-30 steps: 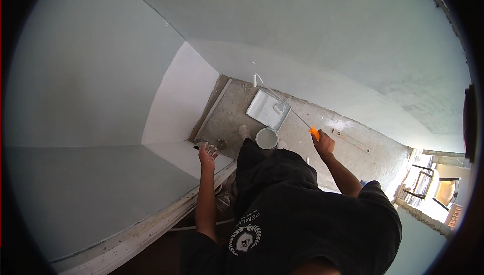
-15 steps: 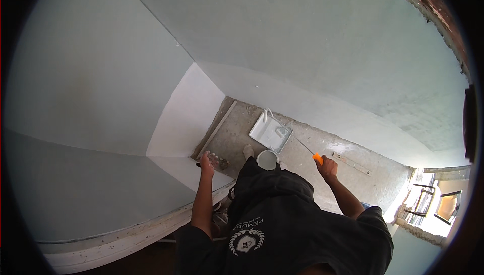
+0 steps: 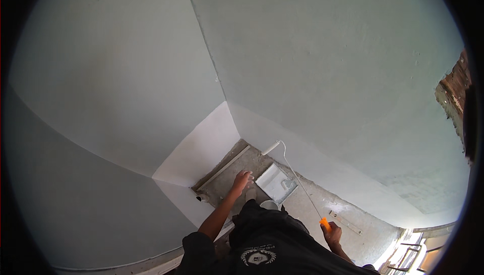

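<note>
My right hand (image 3: 333, 234) is closed round the orange handle of a paint roller (image 3: 304, 180). Its long wire frame reaches forward, and the white roller sleeve is held up near the base of the wall, beyond the paint tray. The white paint tray (image 3: 270, 175) lies on the floor with paint in it, between my two hands. My left hand (image 3: 243, 179) hangs free left of the tray, fingers apart and holding nothing. Close to my body stands a bucket (image 3: 269, 204), partly hidden by my dark clothing.
Grey-green walls (image 3: 322, 68) meet in a corner ahead, with a white band (image 3: 201, 146) along their foot. A long pale strip (image 3: 222, 168) lies by the left wall. A level-like bar (image 3: 345, 222) rests on the concrete floor at right, and chairs (image 3: 411, 255) stand beyond an opening.
The roller has lifted out of the tray toward the wall. My left hand has swung right and forward, nearer the tray. The view has tilted upward, showing more wall.
</note>
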Action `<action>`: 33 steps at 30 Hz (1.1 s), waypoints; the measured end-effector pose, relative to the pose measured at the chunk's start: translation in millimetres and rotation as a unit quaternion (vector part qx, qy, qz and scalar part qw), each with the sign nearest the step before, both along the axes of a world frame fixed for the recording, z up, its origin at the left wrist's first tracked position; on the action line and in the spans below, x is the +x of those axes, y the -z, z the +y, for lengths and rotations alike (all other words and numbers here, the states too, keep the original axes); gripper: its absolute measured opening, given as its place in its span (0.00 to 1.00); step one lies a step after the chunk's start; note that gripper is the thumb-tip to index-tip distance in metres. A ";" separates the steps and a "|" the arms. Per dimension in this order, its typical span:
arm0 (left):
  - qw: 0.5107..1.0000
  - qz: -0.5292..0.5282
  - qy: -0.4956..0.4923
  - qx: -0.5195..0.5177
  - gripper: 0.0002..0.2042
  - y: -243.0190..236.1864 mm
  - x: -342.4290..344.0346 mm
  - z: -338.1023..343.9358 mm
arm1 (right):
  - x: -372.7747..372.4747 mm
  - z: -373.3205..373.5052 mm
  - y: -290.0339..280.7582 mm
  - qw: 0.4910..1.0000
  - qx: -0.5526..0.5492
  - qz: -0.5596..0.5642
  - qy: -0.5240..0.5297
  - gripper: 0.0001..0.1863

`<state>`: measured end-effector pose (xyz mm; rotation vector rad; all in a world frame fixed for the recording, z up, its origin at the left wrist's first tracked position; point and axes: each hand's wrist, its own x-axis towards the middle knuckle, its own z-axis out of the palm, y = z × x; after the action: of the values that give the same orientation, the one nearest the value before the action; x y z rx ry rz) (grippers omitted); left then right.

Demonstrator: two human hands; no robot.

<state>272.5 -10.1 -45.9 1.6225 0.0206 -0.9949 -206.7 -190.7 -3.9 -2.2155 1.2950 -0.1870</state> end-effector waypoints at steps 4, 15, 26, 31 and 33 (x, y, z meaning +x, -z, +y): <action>0.981 -0.072 0.175 -0.037 0.20 -38.8 22.4 -50.7 | 71.2 6.3 -28.1 0.990 0.027 -0.137 -0.021 0.22; 0.894 -0.204 0.157 -0.367 0.18 -204.4 87.2 -120.3 | 283.8 7.4 -48.8 0.931 0.189 -0.311 -0.037 0.16; 0.888 -0.232 0.087 -0.387 0.10 -219.7 134.7 -139.6 | 423.6 24.6 -35.9 0.953 0.112 -0.114 -0.258 0.25; 0.884 -0.283 0.094 -0.360 0.11 -224.4 185.3 -132.2 | 505.1 33.0 -58.7 0.940 0.118 -0.138 -0.288 0.27; 0.888 -0.270 0.098 -0.359 0.11 -230.3 202.6 -129.5 | 530.6 36.7 -68.9 0.925 0.131 -0.171 -0.313 0.26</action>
<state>475.0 -139.6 184.5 1.1551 -0.8165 -0.5530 323.9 -154.0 65.0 -2.1226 0.3652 -0.1329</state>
